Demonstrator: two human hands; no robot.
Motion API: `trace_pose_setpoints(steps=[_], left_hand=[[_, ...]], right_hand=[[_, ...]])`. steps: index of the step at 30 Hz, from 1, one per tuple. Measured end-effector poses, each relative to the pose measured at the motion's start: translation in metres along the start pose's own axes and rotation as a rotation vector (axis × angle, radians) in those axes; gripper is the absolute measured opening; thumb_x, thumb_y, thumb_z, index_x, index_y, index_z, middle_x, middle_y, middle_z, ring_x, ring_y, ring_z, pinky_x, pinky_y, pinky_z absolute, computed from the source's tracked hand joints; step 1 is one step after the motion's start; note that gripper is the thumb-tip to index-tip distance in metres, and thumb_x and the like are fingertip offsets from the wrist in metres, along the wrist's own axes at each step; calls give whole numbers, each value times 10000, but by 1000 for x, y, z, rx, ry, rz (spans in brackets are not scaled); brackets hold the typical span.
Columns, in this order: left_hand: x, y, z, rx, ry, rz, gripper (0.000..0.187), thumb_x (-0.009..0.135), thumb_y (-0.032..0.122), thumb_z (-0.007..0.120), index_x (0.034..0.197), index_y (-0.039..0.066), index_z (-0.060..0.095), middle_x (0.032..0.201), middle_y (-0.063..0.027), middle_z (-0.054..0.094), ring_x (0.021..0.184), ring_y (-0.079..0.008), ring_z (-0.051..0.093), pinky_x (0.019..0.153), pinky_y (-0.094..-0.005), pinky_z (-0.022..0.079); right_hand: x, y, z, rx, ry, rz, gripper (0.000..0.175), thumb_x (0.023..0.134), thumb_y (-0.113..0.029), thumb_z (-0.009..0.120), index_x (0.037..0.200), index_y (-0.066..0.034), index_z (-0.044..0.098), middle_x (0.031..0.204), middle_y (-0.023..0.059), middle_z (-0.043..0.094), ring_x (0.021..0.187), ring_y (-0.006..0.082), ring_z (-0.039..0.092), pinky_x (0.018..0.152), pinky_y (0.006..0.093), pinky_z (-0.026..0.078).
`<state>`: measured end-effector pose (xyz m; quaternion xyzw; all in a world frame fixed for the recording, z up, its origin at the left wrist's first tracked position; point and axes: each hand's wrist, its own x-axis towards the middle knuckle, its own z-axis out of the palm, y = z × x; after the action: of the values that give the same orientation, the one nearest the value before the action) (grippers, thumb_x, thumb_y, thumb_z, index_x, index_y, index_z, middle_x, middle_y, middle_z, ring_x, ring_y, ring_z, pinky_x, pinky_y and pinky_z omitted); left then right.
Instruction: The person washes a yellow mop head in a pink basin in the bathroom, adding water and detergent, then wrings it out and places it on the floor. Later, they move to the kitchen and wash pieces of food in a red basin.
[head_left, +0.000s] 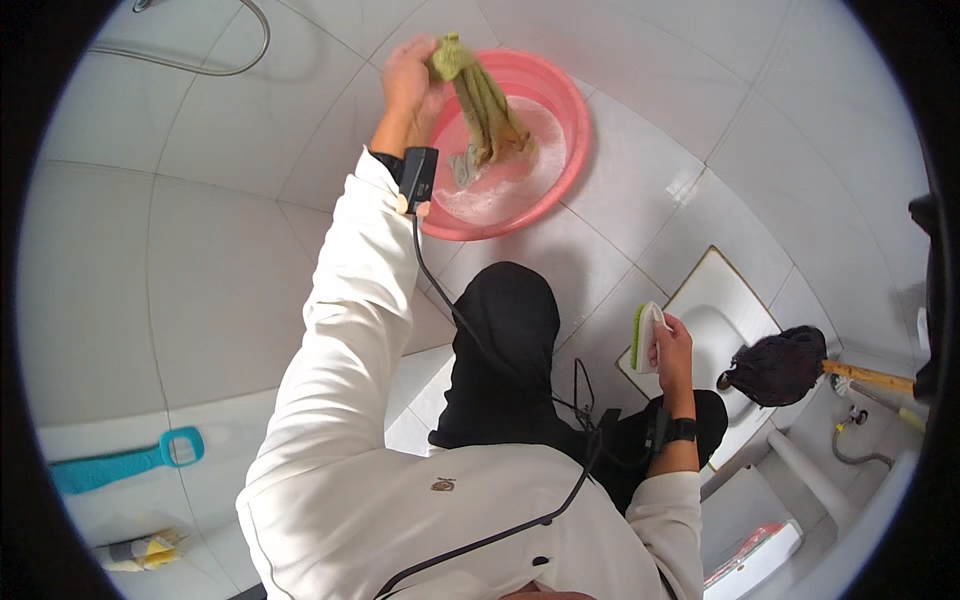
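Observation:
A wet olive-green cloth hangs from my left hand, which grips its bunched upper end at the rim of a pink plastic basin. The cloth's lower end dips into sudsy water in the basin. My right hand holds a scrubbing brush by its white handle, its green bristles facing left, above my right knee and beside the squat toilet. Black devices are strapped to both wrists, with cables running across my body.
The squat toilet lies to the right, with a dark mop head over it. A white bin, a pipe and a hose stand lower right. A turquoise plastic brush lies at left; a shower hose hangs upper left.

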<state>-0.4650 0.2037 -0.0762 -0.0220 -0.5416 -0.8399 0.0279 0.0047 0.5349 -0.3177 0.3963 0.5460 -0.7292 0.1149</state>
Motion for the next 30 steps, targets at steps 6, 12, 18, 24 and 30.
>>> trace_pose_setpoints(steps=[6, 12, 18, 24, 30], left_hand=[[-38, 60, 111, -36, -401, 192, 174, 1025, 103, 541, 1102, -34, 616, 1085, -147, 668, 1039, -310, 657, 985, -457, 530], [-122, 75, 199, -207, -518, 144, 132, 1047, 133, 546, 1054, 19, 614, 995, -101, 682, 942, -243, 679, 890, -400, 563], [-148, -11, 209, -156, -410, -110, 332, 1069, 199, 477, 1271, -41, 582, 1328, -192, 615, 1262, -336, 569, 1115, -498, 450], [-202, -196, 97, 9, 64, -561, 196, 1021, 133, 514, 1106, 7, 639, 1035, -131, 673, 939, -278, 683, 844, -470, 590], [-221, -218, 59, 358, 87, -581, 220, 1041, 117, 500, 1228, 66, 605, 999, -98, 657, 822, -264, 673, 646, -462, 583]], right_hand=[[-12, 9, -29, 99, -19, -93, 456, 965, -198, 677, 1339, 33, 556, 734, 24, 575, 516, 105, 492, 446, 272, 371], [-32, 24, -57, 203, 32, -133, 411, 964, -195, 675, 1301, 23, 584, 710, 18, 572, 519, 100, 492, 450, 269, 376], [-42, 33, -96, 269, 77, -168, 392, 963, -195, 687, 1276, 20, 594, 714, 6, 571, 517, 100, 495, 452, 266, 386], [-16, 23, -133, 343, 142, -117, 280, 943, -184, 715, 1136, -1, 628, 719, -11, 567, 527, 90, 507, 450, 257, 399], [16, 1, -134, 365, 176, -116, 220, 939, -177, 711, 1051, -12, 617, 711, 1, 547, 523, 108, 510, 441, 266, 398]])
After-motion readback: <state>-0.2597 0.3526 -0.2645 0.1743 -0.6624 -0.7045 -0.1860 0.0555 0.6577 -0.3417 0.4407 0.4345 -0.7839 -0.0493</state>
